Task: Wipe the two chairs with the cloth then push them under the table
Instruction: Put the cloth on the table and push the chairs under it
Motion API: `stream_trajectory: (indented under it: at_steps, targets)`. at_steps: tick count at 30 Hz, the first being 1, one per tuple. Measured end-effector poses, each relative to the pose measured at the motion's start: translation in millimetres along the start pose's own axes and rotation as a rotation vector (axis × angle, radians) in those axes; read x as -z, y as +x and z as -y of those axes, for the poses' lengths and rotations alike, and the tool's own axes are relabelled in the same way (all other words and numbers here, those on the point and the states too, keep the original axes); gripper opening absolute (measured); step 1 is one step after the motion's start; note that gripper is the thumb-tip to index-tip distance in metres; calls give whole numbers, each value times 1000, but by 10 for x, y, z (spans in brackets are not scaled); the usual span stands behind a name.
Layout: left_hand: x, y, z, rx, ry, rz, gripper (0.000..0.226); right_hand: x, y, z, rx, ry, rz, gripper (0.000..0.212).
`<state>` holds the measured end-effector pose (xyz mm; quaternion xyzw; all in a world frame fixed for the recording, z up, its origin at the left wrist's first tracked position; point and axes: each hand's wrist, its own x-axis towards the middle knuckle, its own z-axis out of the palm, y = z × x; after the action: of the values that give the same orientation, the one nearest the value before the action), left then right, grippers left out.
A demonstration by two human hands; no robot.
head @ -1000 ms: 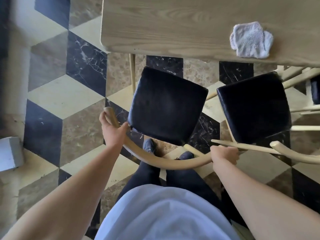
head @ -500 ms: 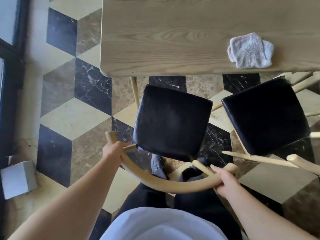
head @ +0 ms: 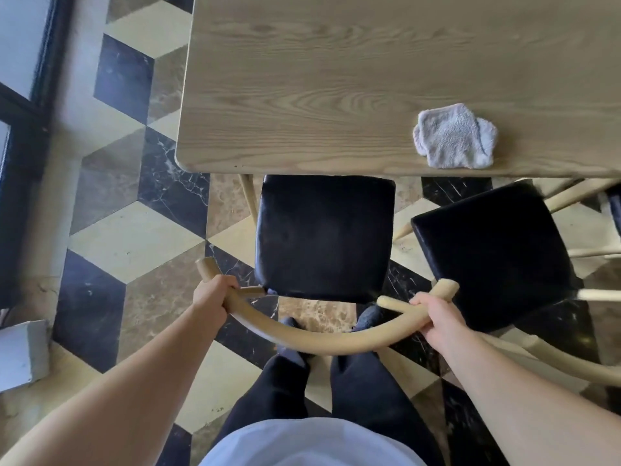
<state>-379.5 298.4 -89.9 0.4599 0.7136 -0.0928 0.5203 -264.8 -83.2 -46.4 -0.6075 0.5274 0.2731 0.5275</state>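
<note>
The left hand [head: 215, 294] and right hand [head: 437, 317] both grip the curved chair back [head: 322, 341]; the chair seat [head: 324, 237] ahead of them has slid forward to meet the table [head: 302, 95] edge — pushing has begun; the cloth [head: 455, 136] lies beyond the right hand, the second chair [head: 494, 250] beside it still out.

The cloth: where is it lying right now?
In the head view, the cloth lies on the table near its front edge, right of centre, above the gap between both chairs.

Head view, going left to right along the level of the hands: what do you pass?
Pale block on the floor → left hand → chair seat being pushed → right hand → second chair's seat.
</note>
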Motion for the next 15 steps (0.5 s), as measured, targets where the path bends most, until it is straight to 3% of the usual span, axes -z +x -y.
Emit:
stream_trajectory:
  at_steps: [7, 15]
  targets:
    - [-496, -20, -435, -35, -87, 6, 25, -136, 245, 788, 82, -16, 94, 44]
    - [-686, 182, -817, -4, -126, 43, 57, -417, 466, 1215, 105, -26, 157, 52]
